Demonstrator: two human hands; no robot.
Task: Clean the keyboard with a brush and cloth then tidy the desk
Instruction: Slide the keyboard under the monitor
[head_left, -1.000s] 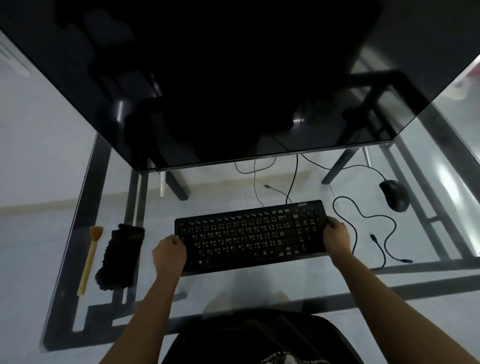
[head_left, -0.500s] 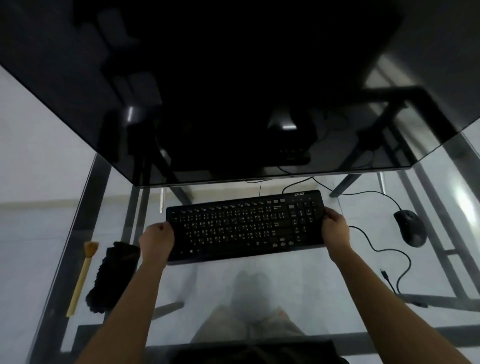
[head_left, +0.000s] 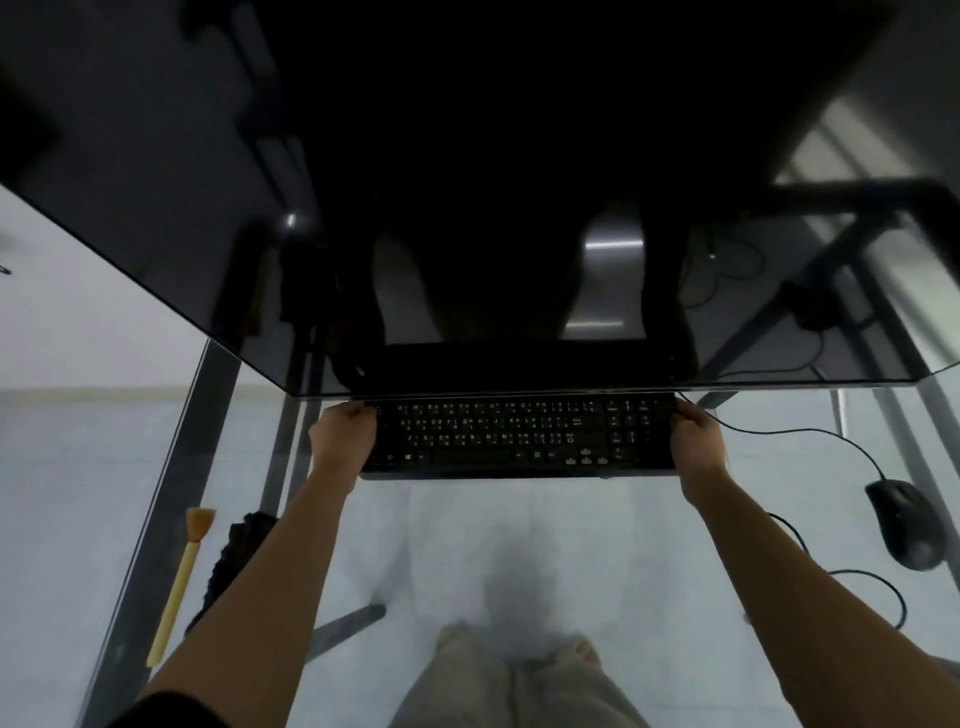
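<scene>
A black keyboard (head_left: 519, 436) lies on the glass desk (head_left: 649, 530), its far edge right under the lower rim of the dark monitor (head_left: 467, 182). My left hand (head_left: 345, 436) grips the keyboard's left end and my right hand (head_left: 696, 441) grips its right end. At the desk's left side lies a brush (head_left: 182, 571) with a pale wooden handle and tan bristles. Beside the brush sits a black cloth (head_left: 234, 556), partly hidden by my left forearm.
A black mouse (head_left: 906, 522) rests at the right, its cable (head_left: 810, 434) curling toward the keyboard. Another loop of cable (head_left: 883, 587) lies near my right forearm. Through the glass I see the metal desk frame (head_left: 192, 441), the floor and my legs.
Both hands have pushed the keyboard away from me, from the desk's middle to just under the monitor's edge. The camera has moved forward; brush, cloth and mouse stay put.
</scene>
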